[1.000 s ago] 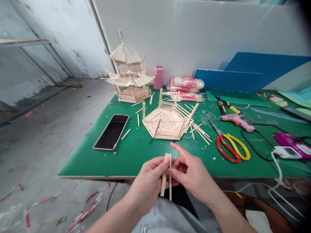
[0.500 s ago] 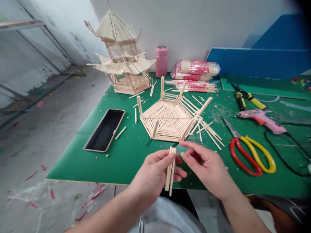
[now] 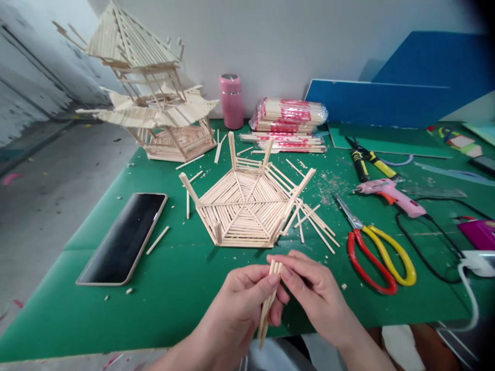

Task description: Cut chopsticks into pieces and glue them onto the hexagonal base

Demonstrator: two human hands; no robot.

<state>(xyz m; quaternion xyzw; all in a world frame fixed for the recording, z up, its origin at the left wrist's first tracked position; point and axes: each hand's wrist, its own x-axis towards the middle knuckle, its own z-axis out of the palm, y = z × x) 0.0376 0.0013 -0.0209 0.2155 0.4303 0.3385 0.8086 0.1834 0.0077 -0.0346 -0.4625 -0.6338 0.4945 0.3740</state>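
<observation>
Squaring up the ends of a small bundle of wooden sticks [image 3: 266, 314] looks like the step in hand: the left hand [image 3: 243, 293] is clamped around them, thumb across the front, while the right hand [image 3: 317, 283] closes its thumb and forefinger on their upper ends, so the two hands meet at the bundle. It slants downward over the near part of the green table [image 3: 174, 293]. The next move, I'd judge, calls for a light pinch and level tips, since a hard squeeze could splay the lower ends. Just beyond stands a hexagonal stick frame [image 3: 251, 226] with upright posts, loose sticks [image 3: 301, 232] scattered at its right side. Scissors [image 3: 361, 225] and a pink glue gun [image 3: 406, 198] lie farther right, a phone [image 3: 124, 239] to the left, and a tiered stick tower [image 3: 135, 46] rises behind.
</observation>
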